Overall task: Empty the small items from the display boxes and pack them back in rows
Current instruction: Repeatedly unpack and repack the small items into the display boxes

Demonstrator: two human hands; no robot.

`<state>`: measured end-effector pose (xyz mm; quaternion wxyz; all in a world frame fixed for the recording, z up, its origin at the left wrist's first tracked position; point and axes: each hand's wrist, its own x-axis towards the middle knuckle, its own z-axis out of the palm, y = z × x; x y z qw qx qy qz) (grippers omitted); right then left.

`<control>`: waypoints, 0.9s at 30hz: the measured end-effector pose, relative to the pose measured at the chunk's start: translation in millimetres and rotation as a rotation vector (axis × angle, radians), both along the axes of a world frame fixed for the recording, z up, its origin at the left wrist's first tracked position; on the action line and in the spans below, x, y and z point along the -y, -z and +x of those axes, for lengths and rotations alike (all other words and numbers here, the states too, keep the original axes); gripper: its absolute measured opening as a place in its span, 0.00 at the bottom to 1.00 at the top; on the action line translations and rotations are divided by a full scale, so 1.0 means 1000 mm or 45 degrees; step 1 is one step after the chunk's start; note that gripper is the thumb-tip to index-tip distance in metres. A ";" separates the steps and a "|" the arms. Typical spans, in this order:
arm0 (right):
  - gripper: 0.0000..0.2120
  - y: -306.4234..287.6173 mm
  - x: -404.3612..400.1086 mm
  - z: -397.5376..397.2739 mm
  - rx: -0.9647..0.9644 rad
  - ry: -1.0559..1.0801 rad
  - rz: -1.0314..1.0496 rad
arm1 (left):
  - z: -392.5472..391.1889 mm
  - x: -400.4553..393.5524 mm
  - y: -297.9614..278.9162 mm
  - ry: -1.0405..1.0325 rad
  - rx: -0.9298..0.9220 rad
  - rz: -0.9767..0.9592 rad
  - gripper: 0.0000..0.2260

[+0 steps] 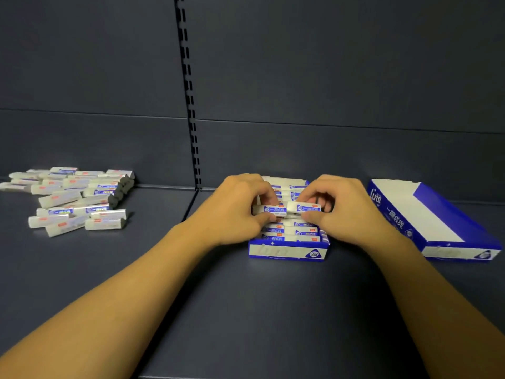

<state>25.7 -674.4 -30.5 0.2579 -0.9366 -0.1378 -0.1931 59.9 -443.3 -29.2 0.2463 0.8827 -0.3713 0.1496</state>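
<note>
A blue-and-white cardboard display box [287,251] sits on the dark grey matte shelf [246,310], near the back panel and just right of the slotted upright strip [191,105]. It is packed with rows of small white rectangular items in blue-printed wrappers [295,231]. Both hands are over it, close together. The left hand [237,212] pinches one wrapped item [272,209] between thumb and curled fingers; the right hand [336,212] pinches another wrapped item [304,207] the same way. The two pieces lie end to end, raised a little above the rows.

To the right, just beside the right wrist, a second blue-and-white cardboard box [437,222] lies angled, its plain white inside showing. Far to the left, well apart from the boxes, a loose heap of the same wrapped items [73,198] is scattered near the back panel, some showing dark grey ends.

The near part of the shelf is smooth, with a seam running toward the upright strip; both bare forearms cross it.
</note>
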 end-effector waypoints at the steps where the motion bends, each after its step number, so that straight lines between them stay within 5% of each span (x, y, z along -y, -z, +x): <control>1: 0.12 0.000 0.000 0.001 -0.019 -0.007 -0.009 | 0.001 0.000 0.000 -0.004 0.004 0.009 0.08; 27: 0.14 -0.001 0.001 0.000 -0.130 -0.095 -0.334 | 0.000 0.004 -0.005 -0.033 -0.066 0.233 0.12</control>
